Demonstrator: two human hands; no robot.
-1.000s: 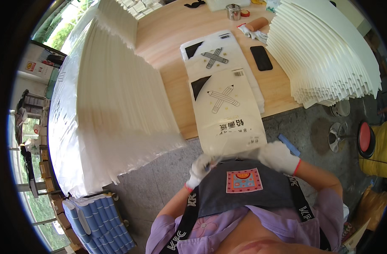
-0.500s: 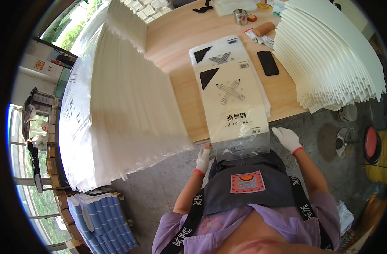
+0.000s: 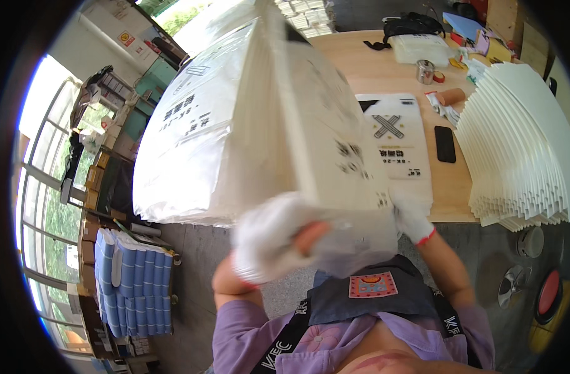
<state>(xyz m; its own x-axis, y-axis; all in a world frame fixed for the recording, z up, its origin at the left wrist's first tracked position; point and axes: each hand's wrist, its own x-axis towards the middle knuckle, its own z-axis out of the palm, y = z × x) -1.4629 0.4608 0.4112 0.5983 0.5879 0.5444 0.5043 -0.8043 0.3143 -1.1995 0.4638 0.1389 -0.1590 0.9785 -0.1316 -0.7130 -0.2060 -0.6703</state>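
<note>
A plastic-bagged pack of drawing paper stands tilted up in front of me, blurred by motion, beside the tall left stack of bagged packs. My left hand, in a white glove with bare thumb tip showing, is closed on the pack's lower end, where loose clear plastic hangs. By the pack's lower right edge is my gloved right hand; its fingers are partly hidden and blurred. Behind the raised pack, another pack with crossed pencils on it lies flat on the table.
A fanned stack of white sheets or folders stands on the table's right side. Near it lie a black phone, a brown roll, spare gloves and a metal tin. Blue-wrapped bundles sit low at left, a red-seated stool at right.
My view has swung left. My left hand has risen from beside the table and now grips a tilted pack by the left stack. My right hand has come to that pack's lower right edge.
</note>
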